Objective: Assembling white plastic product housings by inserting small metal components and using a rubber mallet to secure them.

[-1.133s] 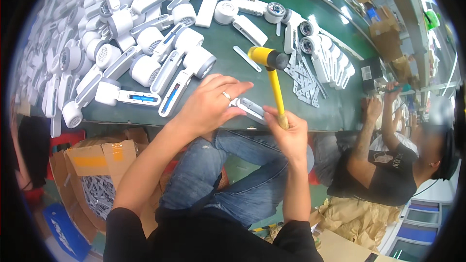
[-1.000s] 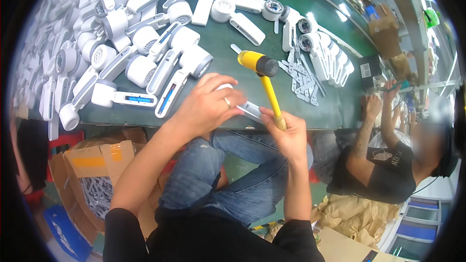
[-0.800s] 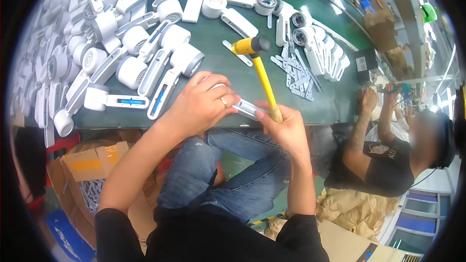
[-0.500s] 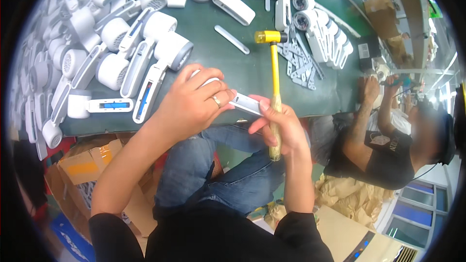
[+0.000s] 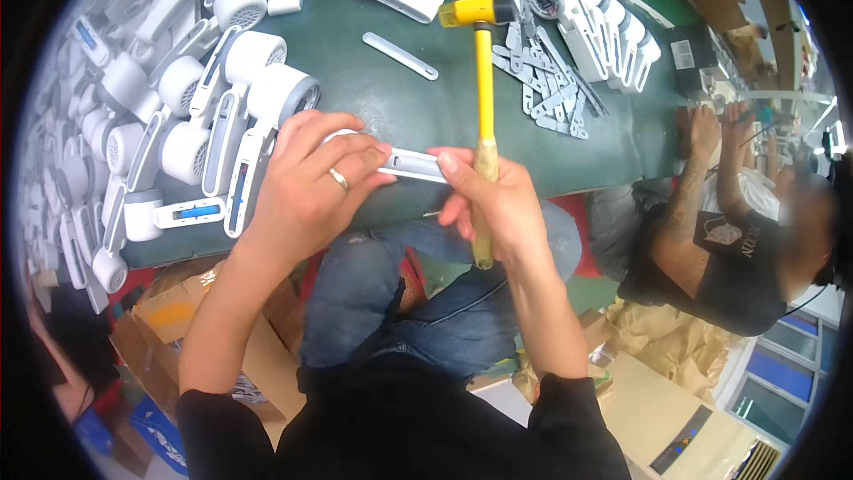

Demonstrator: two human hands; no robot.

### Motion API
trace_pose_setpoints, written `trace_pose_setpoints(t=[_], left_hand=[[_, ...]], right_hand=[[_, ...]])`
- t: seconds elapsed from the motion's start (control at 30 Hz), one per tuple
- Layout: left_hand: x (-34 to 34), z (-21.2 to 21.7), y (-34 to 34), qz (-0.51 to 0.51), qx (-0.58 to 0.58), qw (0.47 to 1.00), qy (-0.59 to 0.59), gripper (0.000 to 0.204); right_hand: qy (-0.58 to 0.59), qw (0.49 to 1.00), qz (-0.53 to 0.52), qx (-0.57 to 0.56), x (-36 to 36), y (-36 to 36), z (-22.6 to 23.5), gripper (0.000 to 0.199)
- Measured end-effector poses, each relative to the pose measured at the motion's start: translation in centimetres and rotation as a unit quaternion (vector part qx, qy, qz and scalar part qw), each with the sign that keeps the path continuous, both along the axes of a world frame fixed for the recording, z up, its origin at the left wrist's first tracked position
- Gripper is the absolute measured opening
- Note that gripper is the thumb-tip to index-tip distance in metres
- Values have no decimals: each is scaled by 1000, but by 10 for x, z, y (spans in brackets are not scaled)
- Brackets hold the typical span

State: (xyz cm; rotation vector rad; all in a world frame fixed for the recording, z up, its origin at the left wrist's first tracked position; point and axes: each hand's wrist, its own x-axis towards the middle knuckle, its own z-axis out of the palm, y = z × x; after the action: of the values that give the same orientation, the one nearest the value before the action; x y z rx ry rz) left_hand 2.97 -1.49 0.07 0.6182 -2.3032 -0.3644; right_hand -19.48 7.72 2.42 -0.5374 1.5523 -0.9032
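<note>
My left hand (image 5: 311,173), a ring on one finger, is closed over one end of a white slotted fan handle (image 5: 414,165). That end is hidden under its fingers, so I cannot tell if a fan head is attached. My right hand (image 5: 502,209) pinches the other end between thumb and fingers. Tucked in the same hand is a mallet (image 5: 485,98) with a yellow shaft and a yellow-and-black head, which points away from me over the table. Beyond my hands a loose grey-white strip (image 5: 400,55) lies on the green tabletop (image 5: 355,80).
White handheld fans (image 5: 182,156) are heaped along the left; some handles show blue inside. More fans (image 5: 591,31) line up at the far right beside a pile of grey strips (image 5: 555,93). Cardboard boxes (image 5: 160,338) stand below. A co-worker (image 5: 711,240) sits at the right.
The view has shifted, so the table's contents sit higher and more to the left. Both hands keep hold of the fan handle, now nearly level, and the mallet stays in my right hand.
</note>
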Motion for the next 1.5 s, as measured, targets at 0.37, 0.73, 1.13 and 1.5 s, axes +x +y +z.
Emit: trace_pose_setpoints(t=[0.37, 0.73, 1.13, 1.5], left_hand=[[-5, 17, 3, -14, -98, 993, -64, 39], [-16, 12, -8, -97, -60, 992, -61, 20], [-20, 7, -7, -101, -58, 992, -55, 18], [-19, 9, -6, -102, -24, 993, -61, 21]], right_hand=[[-7, 998, -11, -66, 3, 4, -13, 34], [-43, 977, -79, -194, 5, 63, 6, 53], [258, 958, 25, -121, 28, 169, 42, 53], [330, 939, 76, -63, 36, 152, 26, 55]])
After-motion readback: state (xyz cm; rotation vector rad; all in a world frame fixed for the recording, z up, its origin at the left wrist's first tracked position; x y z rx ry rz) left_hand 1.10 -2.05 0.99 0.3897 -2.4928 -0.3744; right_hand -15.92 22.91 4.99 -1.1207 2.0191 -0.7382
